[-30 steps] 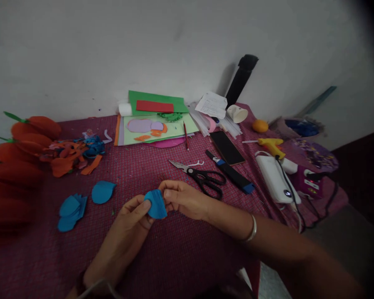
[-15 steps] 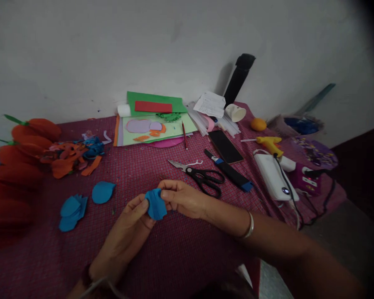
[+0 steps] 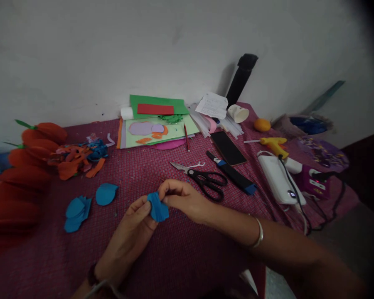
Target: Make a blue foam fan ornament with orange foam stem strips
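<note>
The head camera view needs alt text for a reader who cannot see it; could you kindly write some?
A person's left hand holds a creased blue piece, the right hand at its edge, over a checked reddish cloth. More blue pieces lie to the left; black-handled scissors, a dark phone and a yellow glue gun lie farther right.

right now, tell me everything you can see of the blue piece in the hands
The blue piece is small, bright and flat-looking, like paper or another thin sheet; which, I can't tell. Pleats or creases run down its face, and its lower edge looks uneven. It is tilted, with one face toward the camera, above the checked tablecloth. The left hand pinches its left side, thumb in front. The right hand has its fingertips at the upper right edge; their grip is unclear.
</note>
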The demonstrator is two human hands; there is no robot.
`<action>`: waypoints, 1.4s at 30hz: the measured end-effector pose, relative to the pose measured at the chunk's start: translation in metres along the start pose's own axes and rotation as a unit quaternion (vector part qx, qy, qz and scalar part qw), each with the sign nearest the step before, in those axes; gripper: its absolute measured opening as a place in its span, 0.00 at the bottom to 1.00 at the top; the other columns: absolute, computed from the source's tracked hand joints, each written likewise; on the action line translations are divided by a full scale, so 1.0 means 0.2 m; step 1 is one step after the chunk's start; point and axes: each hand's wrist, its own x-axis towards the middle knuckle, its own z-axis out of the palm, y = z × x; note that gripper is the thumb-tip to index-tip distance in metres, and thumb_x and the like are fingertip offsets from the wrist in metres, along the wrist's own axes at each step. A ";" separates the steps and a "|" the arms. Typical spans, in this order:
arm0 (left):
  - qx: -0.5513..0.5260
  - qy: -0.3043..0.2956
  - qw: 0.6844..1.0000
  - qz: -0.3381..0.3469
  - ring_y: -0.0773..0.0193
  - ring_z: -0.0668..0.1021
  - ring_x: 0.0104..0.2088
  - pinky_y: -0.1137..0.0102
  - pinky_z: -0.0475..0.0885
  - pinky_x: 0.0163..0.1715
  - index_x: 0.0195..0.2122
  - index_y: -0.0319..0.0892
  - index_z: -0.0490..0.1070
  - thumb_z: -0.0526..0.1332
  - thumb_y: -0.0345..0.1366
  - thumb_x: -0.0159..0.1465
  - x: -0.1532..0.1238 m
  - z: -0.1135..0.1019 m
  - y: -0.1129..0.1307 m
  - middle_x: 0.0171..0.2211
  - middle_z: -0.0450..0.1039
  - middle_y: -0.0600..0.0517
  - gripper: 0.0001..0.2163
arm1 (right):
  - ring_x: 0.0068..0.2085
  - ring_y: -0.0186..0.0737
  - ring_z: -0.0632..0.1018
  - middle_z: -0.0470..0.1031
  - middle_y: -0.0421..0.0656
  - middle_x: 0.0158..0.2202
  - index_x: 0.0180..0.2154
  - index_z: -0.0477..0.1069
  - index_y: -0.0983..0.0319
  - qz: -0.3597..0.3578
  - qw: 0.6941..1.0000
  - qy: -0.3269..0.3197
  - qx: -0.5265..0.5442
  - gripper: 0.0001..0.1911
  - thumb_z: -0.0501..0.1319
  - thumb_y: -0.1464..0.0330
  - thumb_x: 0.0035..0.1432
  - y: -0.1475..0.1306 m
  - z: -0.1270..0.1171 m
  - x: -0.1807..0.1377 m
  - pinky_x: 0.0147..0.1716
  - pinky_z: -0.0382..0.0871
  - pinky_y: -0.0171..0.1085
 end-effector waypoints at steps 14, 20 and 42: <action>0.010 -0.006 1.000 -0.015 0.68 0.76 0.33 0.73 0.72 0.37 0.33 0.41 0.77 0.67 0.35 0.57 0.01 -0.03 -0.03 0.32 0.77 0.53 0.04 | 0.24 0.27 0.65 0.65 0.34 0.23 0.29 0.67 0.64 0.051 0.999 -0.004 0.015 0.20 0.65 0.54 0.52 0.02 0.00 -0.01 0.26 0.59 0.30; -0.006 -0.015 1.000 -0.022 0.69 0.76 0.30 0.75 0.72 0.35 0.33 0.40 0.77 0.66 0.34 0.59 0.01 -0.03 -0.03 0.30 0.77 0.53 0.03 | 0.24 0.27 0.64 0.65 0.34 0.23 0.28 0.67 0.64 0.067 0.998 0.002 0.019 0.20 0.66 0.53 0.51 0.03 0.00 0.00 0.26 0.58 0.30; 0.002 -0.007 1.000 -0.006 0.69 0.76 0.30 0.76 0.72 0.32 0.32 0.41 0.78 0.68 0.34 0.56 0.00 0.01 0.00 0.29 0.77 0.53 0.04 | 0.25 0.28 0.65 0.66 0.35 0.25 0.31 0.67 0.64 0.044 0.999 0.000 0.002 0.08 0.61 0.65 0.56 0.01 0.00 -0.01 0.26 0.60 0.30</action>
